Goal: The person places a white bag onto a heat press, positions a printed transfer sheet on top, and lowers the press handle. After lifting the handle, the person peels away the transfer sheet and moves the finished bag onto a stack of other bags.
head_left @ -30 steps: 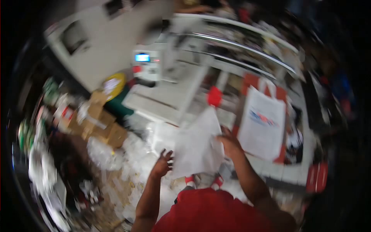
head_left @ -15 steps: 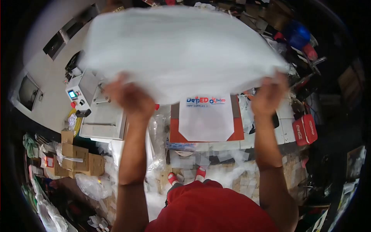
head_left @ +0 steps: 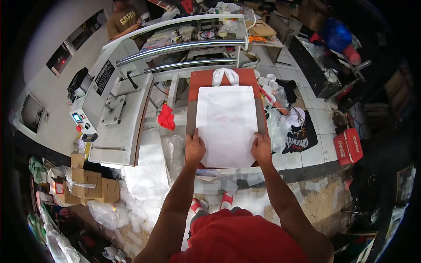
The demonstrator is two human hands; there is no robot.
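A white tote bag point(head_left: 226, 118) lies flat on a red-and-grey padded press bed point(head_left: 191, 111), its looped handles pointing to the far end. Faint reddish marks show dimly through the middle of the cloth. My left hand point(head_left: 194, 148) grips the bag's left edge near the close end, fingers curled at the side. At the opposite edge, at about the same height, my right hand point(head_left: 262, 149) holds the cloth in a similar way. The fingertips are partly hidden at both edges.
Left of the bed stands a heat press machine point(head_left: 112, 136) with a lit control panel; its rails point(head_left: 184, 46) cross behind. A red cloth point(head_left: 165, 117) hangs beside it. White sheets point(head_left: 147, 171) lie at lower left. Another person point(head_left: 124, 22) is at the back left.
The blurred white cloth I held raised has come down, and my hands moved inward and nearer. A blank bag face now shows on the bed where blue and red printing was visible.
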